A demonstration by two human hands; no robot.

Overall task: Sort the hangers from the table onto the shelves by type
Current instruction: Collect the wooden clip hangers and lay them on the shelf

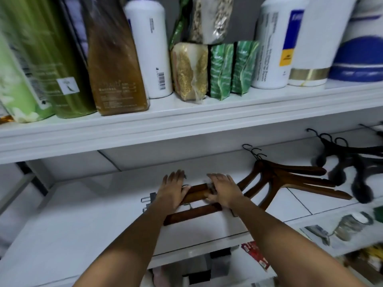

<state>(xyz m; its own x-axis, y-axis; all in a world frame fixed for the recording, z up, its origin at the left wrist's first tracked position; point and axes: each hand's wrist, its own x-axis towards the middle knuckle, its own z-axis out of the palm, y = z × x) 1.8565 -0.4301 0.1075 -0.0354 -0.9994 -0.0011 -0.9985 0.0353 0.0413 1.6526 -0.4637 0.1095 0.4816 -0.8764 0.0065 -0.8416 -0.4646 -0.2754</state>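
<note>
Pressing my left hand (173, 190) and right hand (224, 190), fingers flat, onto wooden clip hangers (192, 213) mid-frame on the shelf (83, 214).

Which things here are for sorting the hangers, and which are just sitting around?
For the job: clip hangers under the left hand and right hand; brown hangers; black hangers; shelf.
Just lying about: bottles, green packets and grain packet on the upper shelf; red packet below.
</note>
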